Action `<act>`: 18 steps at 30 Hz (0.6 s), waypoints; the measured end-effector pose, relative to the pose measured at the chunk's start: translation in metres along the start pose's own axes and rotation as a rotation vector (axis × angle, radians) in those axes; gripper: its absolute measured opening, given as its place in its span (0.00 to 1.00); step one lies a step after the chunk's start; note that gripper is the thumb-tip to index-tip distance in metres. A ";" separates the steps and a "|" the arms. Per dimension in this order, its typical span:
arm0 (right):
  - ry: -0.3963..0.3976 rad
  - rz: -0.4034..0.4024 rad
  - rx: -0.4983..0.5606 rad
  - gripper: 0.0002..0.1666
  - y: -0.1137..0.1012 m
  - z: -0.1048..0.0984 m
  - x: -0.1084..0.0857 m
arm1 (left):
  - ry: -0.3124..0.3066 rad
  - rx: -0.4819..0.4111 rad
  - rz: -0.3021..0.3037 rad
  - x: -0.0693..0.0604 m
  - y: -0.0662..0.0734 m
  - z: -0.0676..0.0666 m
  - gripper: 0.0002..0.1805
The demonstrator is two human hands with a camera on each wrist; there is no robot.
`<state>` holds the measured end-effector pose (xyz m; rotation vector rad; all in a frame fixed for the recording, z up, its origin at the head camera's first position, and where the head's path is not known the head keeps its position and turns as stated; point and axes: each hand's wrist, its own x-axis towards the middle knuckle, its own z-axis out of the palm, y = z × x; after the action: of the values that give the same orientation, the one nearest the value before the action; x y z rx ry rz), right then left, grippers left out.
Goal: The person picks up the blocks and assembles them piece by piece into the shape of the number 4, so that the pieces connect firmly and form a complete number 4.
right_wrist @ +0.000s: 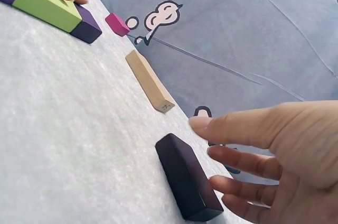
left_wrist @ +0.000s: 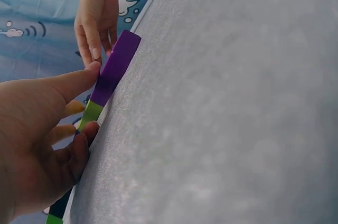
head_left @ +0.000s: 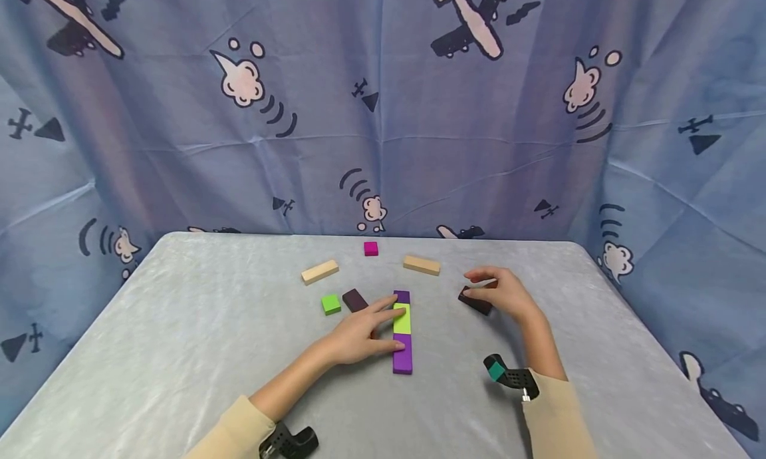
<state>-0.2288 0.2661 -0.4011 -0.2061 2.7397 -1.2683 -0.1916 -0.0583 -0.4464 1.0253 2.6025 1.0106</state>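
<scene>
Left hand (head_left: 353, 337): centre of the frame; loosely open, fingers spread, clenched on nothing; thumb tip rests on the near purple block (head_left: 403, 356), another fingertip on the lime block (head_left: 401, 322)
Right hand (head_left: 505, 296): right of centre; relaxed, a clear gap between thumb and fingers, grasping nothing; it hovers about the right dark block (head_left: 477, 304), and whether a fingertip touches it I cannot tell
Curtain (head_left: 323, 120): across the upper frame; blue creased cloth printed with planes and clouds
Table cover (head_left: 209, 339): across the lower frame; pale grey, mottled, with rounded far corners
Left pale block (head_left: 320, 272): centre, above the hand; slim wooden bar, slanted
Green block (head_left: 330, 305): just below it; small, squarish, flat-topped
Left dark block (head_left: 355, 301): just beside the green; oblong, slanted
Magenta block (head_left: 371, 248): near the table's far edge; small, cube-like
Row: centre; near purple, lime and far purple block (head_left: 402, 297) end to end, smooth and straight-sided
Right pale block (head_left: 421, 265): right of the magenta; wooden bar, slightly slanted
Right dark block: right of centre; smooth oblong, lying tilted to the lower right
</scene>
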 end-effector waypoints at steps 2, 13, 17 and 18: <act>-0.009 0.015 -0.015 0.28 0.002 -0.002 0.000 | -0.001 0.005 0.001 0.000 -0.001 0.000 0.36; -0.063 0.047 -0.037 0.30 0.008 -0.008 -0.004 | -0.001 0.000 0.001 0.000 0.001 0.000 0.35; -0.056 0.056 -0.032 0.28 0.010 -0.007 -0.005 | -0.001 -0.004 -0.002 0.000 0.001 0.001 0.35; -0.053 0.056 -0.031 0.28 0.010 -0.007 -0.005 | -0.001 -0.003 -0.004 -0.001 0.001 0.001 0.35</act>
<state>-0.2257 0.2793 -0.4040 -0.1619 2.7022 -1.1900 -0.1903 -0.0578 -0.4462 1.0192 2.6000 1.0130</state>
